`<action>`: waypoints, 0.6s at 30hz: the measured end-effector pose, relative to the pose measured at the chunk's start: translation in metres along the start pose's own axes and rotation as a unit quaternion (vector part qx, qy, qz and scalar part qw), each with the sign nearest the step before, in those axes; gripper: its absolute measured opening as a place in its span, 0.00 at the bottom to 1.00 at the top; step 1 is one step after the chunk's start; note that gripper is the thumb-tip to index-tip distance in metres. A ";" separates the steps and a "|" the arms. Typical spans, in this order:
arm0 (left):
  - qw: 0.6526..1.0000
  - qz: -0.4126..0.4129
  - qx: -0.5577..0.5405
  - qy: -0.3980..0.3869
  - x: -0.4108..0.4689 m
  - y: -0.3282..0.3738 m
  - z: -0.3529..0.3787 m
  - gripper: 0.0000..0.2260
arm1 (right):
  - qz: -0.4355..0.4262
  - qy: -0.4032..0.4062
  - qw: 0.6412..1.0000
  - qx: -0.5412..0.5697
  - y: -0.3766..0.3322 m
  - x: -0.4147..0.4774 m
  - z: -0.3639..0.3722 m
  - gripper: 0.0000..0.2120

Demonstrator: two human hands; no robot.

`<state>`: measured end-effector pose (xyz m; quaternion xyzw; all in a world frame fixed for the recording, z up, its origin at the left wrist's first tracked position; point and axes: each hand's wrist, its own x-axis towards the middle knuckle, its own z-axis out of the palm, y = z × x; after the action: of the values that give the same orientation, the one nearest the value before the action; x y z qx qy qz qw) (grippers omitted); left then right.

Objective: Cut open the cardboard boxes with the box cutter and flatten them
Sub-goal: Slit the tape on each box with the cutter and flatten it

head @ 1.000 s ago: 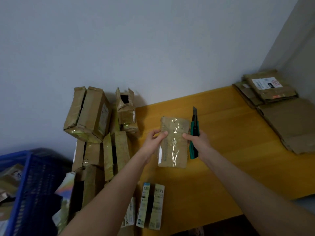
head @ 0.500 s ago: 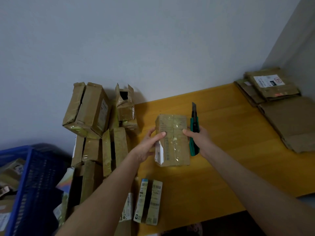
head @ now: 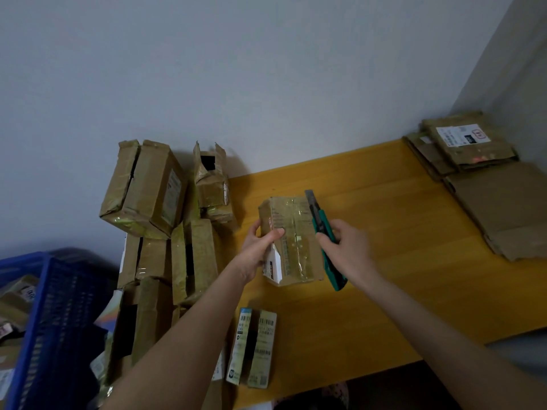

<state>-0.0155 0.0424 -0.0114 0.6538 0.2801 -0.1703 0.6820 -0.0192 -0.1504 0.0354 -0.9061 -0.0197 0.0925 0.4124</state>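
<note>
A small taped cardboard box point(head: 296, 241) sits on the yellow wooden table point(head: 384, 276), its long side running away from me. My left hand point(head: 260, 247) grips its left edge, thumb on the top face. My right hand point(head: 346, 247) holds a green box cutter point(head: 324, 235) beside the box's right edge. The extended blade point(head: 310, 199) points away from me near the box's far right corner.
Several taped boxes point(head: 148, 187) are piled at the table's left end against the wall. A small printed box point(head: 251, 347) lies near the front edge. Flattened cardboard point(head: 500, 208) is stacked at the right. A blue plastic crate point(head: 53, 321) stands at the lower left.
The box has been turned and laid flat on the table under my left hand. My right hand has shifted the cutter closer to the box's right edge.
</note>
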 end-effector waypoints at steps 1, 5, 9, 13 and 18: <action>1.000 0.002 0.000 0.001 0.000 0.000 0.000 0.37 | -0.016 -0.001 1.000 -0.026 -0.001 -0.003 0.000 0.12; 1.000 0.008 -0.009 0.005 -0.002 0.001 0.002 0.38 | -0.022 -0.022 0.997 -0.071 -0.003 -0.009 0.004 0.22; 1.000 0.008 -0.009 0.006 -0.006 0.003 0.002 0.37 | -0.007 -0.044 0.996 -0.076 -0.004 -0.011 0.002 0.25; 1.000 0.013 -0.001 0.018 -0.009 0.004 0.001 0.37 | -0.023 -0.030 0.990 -0.133 -0.008 -0.014 0.000 0.24; 1.000 0.013 0.011 0.024 -0.009 0.005 0.000 0.38 | -0.041 -0.022 0.969 -0.241 -0.017 -0.014 -0.008 0.22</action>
<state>-0.0199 0.0412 -0.0019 0.6688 0.2862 -0.1492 0.6697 -0.0306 -0.1472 0.0554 -0.9749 -0.0879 0.0876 0.1846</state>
